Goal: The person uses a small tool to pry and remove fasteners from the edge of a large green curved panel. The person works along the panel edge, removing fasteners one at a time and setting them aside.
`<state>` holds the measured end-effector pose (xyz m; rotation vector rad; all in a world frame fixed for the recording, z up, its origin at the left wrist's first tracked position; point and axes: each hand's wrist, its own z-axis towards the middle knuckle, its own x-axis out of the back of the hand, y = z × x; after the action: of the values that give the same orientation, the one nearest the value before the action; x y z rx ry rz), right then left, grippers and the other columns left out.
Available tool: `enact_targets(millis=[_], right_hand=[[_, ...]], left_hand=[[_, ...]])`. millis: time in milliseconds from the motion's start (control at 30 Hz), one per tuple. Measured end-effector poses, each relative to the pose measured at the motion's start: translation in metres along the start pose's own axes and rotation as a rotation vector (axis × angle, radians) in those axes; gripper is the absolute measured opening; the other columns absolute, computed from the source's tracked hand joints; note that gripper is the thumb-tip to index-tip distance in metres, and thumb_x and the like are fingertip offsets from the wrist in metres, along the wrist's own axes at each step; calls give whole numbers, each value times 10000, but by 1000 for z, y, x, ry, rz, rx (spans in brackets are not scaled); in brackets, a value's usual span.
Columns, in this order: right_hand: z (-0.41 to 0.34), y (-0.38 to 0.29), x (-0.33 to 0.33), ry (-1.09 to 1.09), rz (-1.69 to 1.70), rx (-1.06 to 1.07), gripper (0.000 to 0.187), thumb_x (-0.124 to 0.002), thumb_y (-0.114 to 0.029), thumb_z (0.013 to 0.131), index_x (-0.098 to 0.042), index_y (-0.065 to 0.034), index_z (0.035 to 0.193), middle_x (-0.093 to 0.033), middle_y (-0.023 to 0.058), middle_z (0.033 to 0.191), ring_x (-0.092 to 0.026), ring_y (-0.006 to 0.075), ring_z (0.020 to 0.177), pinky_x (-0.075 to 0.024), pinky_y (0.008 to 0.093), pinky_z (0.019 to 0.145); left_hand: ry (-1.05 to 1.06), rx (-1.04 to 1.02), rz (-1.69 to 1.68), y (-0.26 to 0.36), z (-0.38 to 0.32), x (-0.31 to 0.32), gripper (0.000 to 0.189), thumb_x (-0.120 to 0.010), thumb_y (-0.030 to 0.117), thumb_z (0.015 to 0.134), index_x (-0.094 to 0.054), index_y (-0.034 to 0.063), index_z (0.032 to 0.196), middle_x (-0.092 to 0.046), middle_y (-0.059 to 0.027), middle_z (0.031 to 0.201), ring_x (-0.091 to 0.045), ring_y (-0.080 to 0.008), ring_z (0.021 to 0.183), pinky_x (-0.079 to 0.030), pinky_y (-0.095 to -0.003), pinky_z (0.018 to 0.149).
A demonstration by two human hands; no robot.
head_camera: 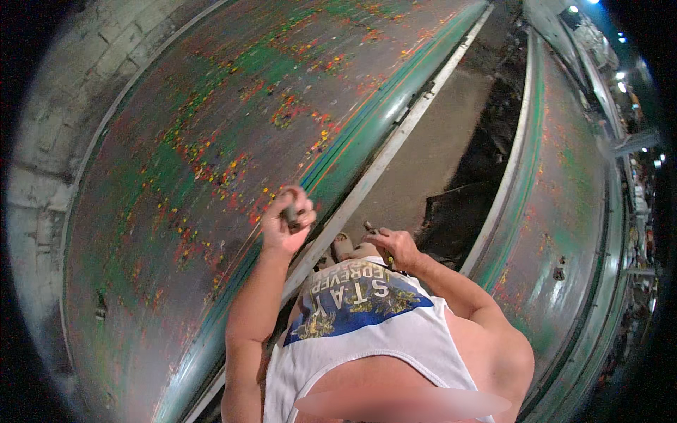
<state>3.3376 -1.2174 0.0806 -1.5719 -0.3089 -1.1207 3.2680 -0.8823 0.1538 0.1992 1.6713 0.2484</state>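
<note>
My left hand (288, 224) is raised over the near edge of a long table on the left, fingers curled around a small dark grey object (291, 212). Motion blur hides what that object is. Under it, the tabletop (211, 132) bears a grey and green pattern with red, yellow and orange flecks. My right hand (396, 246) is low in front of my waist, over the aisle. A short, dull metallic piece (370, 228) sticks out from its fingertips; its kind cannot be made out.
A pale metal rail (365, 177) with small stops runs along the left table's edge. Another long patterned table (560, 195) stands at right, also railed. Between them lies a brown floor strip (423, 137) beside a dark area. A block wall (42, 190) borders the far left.
</note>
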Motion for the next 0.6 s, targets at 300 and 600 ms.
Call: enact_targets(millis=[300, 600], right_hand=[[-2, 13, 25, 80, 120, -48, 579, -694, 45, 779, -719, -100, 1339, -680, 154, 944, -707, 338, 838, -566, 404, 745], [81, 107, 67, 589, 917, -493, 318, -618, -274, 1132, -705, -42, 1332, -570, -14, 747, -466, 78, 520, -391, 275, 468]], left_hand=[[299, -384, -48, 33, -53, 52, 104, -735, 84, 1011, -702, 64, 1108, -682, -75, 974, -625, -244, 880, -603, -432, 995], [217, -401, 10, 24, -17, 48, 278, -717, 315, 1072, -699, 97, 1243, -647, -32, 906, -631, -197, 784, -588, -435, 929]])
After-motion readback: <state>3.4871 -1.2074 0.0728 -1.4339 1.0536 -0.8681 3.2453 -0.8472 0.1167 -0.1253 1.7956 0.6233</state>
